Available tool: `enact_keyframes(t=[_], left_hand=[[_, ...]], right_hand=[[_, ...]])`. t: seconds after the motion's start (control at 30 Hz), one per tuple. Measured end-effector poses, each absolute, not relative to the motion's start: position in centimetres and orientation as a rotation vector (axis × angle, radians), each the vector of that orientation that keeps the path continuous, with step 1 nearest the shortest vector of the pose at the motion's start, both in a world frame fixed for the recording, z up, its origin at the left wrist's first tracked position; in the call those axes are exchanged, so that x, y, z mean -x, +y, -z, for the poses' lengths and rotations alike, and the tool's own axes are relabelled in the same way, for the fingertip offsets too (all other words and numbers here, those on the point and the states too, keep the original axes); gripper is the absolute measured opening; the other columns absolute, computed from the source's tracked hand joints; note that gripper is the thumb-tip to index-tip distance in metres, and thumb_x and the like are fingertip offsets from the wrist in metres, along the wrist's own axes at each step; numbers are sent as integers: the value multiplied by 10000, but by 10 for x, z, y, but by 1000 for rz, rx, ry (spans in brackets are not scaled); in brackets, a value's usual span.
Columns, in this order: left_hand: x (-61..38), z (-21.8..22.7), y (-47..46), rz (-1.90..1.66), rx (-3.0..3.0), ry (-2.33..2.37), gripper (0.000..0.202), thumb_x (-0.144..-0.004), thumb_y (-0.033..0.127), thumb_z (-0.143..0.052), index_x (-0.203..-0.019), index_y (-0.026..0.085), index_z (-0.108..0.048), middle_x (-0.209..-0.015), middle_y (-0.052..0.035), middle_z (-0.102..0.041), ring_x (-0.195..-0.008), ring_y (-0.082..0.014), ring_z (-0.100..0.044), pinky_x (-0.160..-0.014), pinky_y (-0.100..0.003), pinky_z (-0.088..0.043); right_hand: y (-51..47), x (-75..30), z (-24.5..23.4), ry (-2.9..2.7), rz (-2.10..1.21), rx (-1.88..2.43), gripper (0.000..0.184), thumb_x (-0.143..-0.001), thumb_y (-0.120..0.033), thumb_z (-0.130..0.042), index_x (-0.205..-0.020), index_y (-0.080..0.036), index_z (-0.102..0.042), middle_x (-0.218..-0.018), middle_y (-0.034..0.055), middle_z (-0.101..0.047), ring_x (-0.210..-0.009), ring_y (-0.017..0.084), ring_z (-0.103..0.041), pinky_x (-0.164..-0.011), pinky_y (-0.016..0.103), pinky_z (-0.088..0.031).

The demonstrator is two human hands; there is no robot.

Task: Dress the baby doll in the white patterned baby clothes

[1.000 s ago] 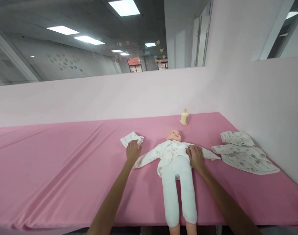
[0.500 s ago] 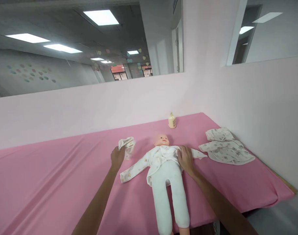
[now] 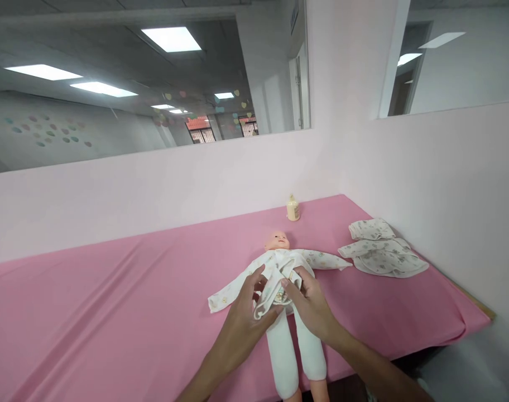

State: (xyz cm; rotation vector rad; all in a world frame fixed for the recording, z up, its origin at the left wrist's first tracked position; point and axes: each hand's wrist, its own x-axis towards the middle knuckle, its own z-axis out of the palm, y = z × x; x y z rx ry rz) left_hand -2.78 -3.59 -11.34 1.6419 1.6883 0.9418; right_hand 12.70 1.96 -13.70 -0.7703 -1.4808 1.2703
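A baby doll (image 3: 278, 240) lies on its back on the pink-covered table, its head toward the wall. It wears a white printed long-sleeved top (image 3: 233, 287) with the sleeves spread out, and white pants (image 3: 282, 354). Over its belly I hold up a small, white, printed cloth garment (image 3: 272, 291), crumpled, so its exact kind is unclear. My left hand (image 3: 248, 315) curls around the near left side of the cloth. My right hand (image 3: 312, 301) pinches its right side between thumb and fingers. Both hands partly cover the doll's waist.
A pale yellow pump bottle (image 3: 293, 209) stands at the back, close to the wall. White printed baby clothes (image 3: 388, 258) lie to the right of the doll. The pink sheet (image 3: 112, 312) has creases on the left. Mirrors (image 3: 124, 84) hang above.
My left hand has brought the small cloth from beside the doll's right sleeve to over its belly. My right hand has left the doll's chest and now grips the cloth too.
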Motion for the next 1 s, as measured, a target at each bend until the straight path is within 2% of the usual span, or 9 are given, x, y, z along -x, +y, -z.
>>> enact_keyframes(t=[0.13,0.27,0.37,0.47,0.53,0.7,0.83,0.93,1.0], left_hand=[[36,111,-30,-938,-1648,1655,714,-826,516,-608,-1448,334,-310,-1429,-93,-416,-1331,-280,-393,-1037,-416,-412],[32,107,-27,-969,-1767,1530,598,-855,440,-591,-1404,325,-386,-1376,-85,-452,-1237,-243,-470,-1025,-387,-421],[26,102,-27,-976,-1829,1388,461,-844,378,-614,-1284,291,-506,-1324,-75,-513,-1198,-226,-495,-1034,-363,-412],[27,98,-26,-1036,-1753,1282,204,-865,382,-580,-985,217,-598,-1033,-55,-634,-978,-192,-585,-897,-330,-482],[33,94,-26,-1165,-1652,1274,198,-863,389,-573,-840,193,-565,-845,-23,-614,-796,-153,-580,-740,-280,-499],[48,80,-27,-1515,-1395,1278,196,-804,339,-621,-772,199,-487,-699,33,-505,-606,-99,-487,-542,-206,-428],[46,70,-28,-1508,-1460,1191,134,-789,263,-592,-750,199,-481,-789,5,-547,-703,-124,-536,-611,-231,-464],[45,68,-29,-1476,-1582,1164,96,-732,198,-580,-713,184,-486,-1064,-58,-586,-1012,-209,-558,-797,-299,-498],[47,67,-29,-1426,-1543,1192,90,-722,203,-555,-702,180,-470,-1105,-82,-597,-1040,-238,-560,-794,-324,-506]], right_hand=[[23,-137,134,-1401,-1417,788,300,-863,-485,-577,-789,-199,-521,-682,-40,-457,-620,114,-412,-581,242,-369],[21,-145,119,-1341,-1513,699,357,-853,-528,-581,-755,-190,-523,-690,-33,-451,-627,109,-399,-591,244,-363],[19,-154,108,-1450,-1543,642,335,-861,-523,-572,-850,-189,-606,-721,-19,-491,-653,119,-424,-615,255,-380],[20,-164,103,-1504,-1506,683,337,-854,-491,-602,-1056,-223,-637,-666,-39,-453,-608,109,-395,-575,244,-365],[23,-172,103,-1452,-1428,753,347,-851,-478,-618,-1106,-243,-627,-661,-42,-450,-592,103,-395,-545,233,-357],[31,-189,98,-1343,-1355,748,330,-842,-470,-633,-1064,-226,-611,-637,-36,-496,-563,106,-458,-527,240,-407],[25,-189,93,-1652,-1269,666,355,-799,-397,-688,-1105,-235,-606,-862,30,-628,-798,171,-590,-712,313,-514],[18,-189,96,-1937,-1026,730,336,-808,-336,-670,-1131,-265,-607,-1107,57,-638,-1021,216,-585,-878,374,-497],[16,-191,99,-2074,-867,766,323,-825,-324,-646,-1142,-285,-603,-1125,50,-641,-1031,223,-586,-878,385,-496]])
